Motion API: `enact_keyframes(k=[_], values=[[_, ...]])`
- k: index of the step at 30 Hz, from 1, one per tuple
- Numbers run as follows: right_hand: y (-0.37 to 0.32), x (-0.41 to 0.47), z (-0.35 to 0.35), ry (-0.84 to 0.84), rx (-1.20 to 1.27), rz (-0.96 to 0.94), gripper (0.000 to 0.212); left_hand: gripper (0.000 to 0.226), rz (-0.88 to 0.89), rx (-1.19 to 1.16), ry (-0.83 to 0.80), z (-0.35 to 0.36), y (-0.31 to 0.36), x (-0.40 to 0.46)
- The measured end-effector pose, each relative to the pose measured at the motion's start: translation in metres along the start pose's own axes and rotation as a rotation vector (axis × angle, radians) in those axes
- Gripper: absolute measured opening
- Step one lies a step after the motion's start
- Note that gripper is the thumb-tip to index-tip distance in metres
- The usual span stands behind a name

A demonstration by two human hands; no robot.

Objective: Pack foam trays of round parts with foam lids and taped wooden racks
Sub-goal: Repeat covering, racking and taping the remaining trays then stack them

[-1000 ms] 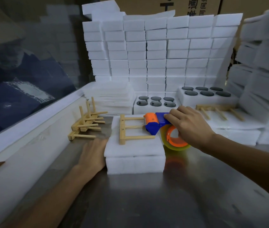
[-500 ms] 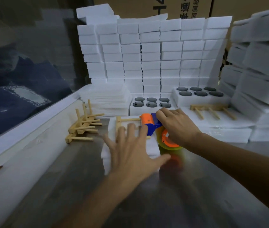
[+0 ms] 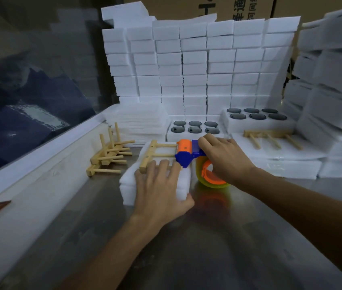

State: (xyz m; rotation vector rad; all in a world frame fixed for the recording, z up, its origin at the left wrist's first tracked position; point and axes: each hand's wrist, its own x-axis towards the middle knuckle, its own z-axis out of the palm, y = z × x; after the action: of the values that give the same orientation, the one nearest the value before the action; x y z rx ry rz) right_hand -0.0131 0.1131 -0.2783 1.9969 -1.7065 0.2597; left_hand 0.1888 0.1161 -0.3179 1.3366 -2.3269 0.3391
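Steel tabletop [image 3: 218, 243] walled by stacked white foam blocks [image 3: 195, 65]. Lidded foam tray [image 3: 183, 186] sits centre, wooden rack [image 3: 155, 152] lying on top. Left hand [image 3: 161, 185] is spread flat, pressing lid and rack. Right hand [image 3: 225, 159] is wrapped around the tape dispenser [image 3: 187, 154], its head on the rack. Risks: a dispenser pull could drag the rack askew, or tape could catch the left fingers [image 3: 163, 167]. Spare racks [image 3: 107, 155] lie left.

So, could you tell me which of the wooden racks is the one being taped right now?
The rack on the foam lid under the left hand, where the right hand holds the tape dispenser. The others lie loose at left or untouched at right.
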Motion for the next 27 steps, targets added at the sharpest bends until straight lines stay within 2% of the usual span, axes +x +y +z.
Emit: enact_keyframes(k=[5, 8, 12, 16, 27], values=[[0.0, -0.005, 0.002, 0.007, -0.063, -0.037, 0.046, 0.105, 0.112, 0.054, -0.103, 0.004, -0.013, 0.0], [0.003, -0.004, -0.001, 0.007, -0.066, -0.065, 0.048, 0.096, 0.183, 0.134, -0.073, 0.002, -0.015, 0.004], [0.014, -0.016, -0.003, 0.007, -0.067, -0.065, 0.051, 0.088, 0.189, 0.141, -0.052, 0.004, -0.014, 0.001], [0.015, -0.023, -0.005, 0.011, -0.003, -0.047, 0.052, 0.087, 0.197, 0.135, -0.029, 0.002, -0.019, 0.001], [0.049, -0.063, -0.018, -0.038, -0.093, -0.068, 0.051, 0.082, 0.151, 0.139, -0.044, 0.001, -0.025, 0.004]])
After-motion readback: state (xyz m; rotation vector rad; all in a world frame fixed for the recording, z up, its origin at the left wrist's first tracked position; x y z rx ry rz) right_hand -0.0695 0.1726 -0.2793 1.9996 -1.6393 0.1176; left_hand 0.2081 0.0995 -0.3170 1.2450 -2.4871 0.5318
